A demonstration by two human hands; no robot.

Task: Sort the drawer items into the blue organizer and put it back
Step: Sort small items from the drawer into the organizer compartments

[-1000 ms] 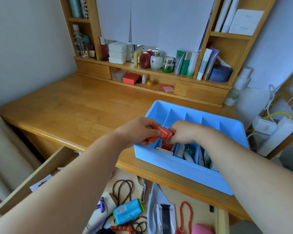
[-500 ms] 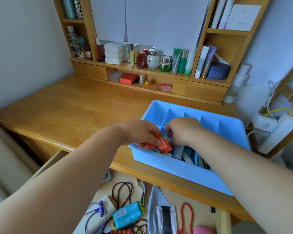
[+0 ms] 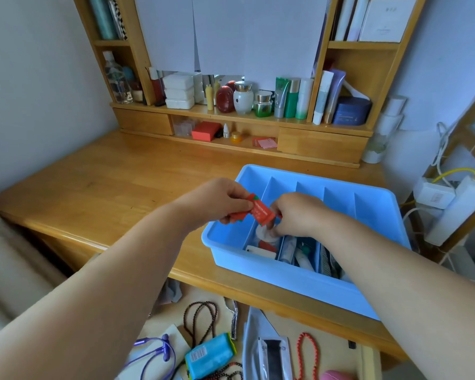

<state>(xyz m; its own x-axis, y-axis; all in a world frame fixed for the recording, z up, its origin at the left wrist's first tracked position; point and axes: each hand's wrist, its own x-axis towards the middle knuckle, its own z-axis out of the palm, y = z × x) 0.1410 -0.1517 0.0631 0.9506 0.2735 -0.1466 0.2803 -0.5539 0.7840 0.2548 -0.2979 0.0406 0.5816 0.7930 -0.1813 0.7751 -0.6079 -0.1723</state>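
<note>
The blue organizer stands on the wooden desk, divided into several long compartments. My left hand pinches red sachets above its left compartments. My right hand reaches into the second compartment, its fingers curled round a small white item and touching the sachets' right end. Tubes and packets lie in the near ends of the middle compartments. The open drawer below the desk edge holds loose items.
In the drawer lie bead strings, purple earphones, a blue packet, a clear pouch and a red bead string. Cosmetics fill the shelf unit at the desk's back. A power strip with cables hangs at the right.
Both hands dipped toward the organizer half a second ago and have risen again with the red sachets. My right hand now curls lower, over a white item in the tray.
</note>
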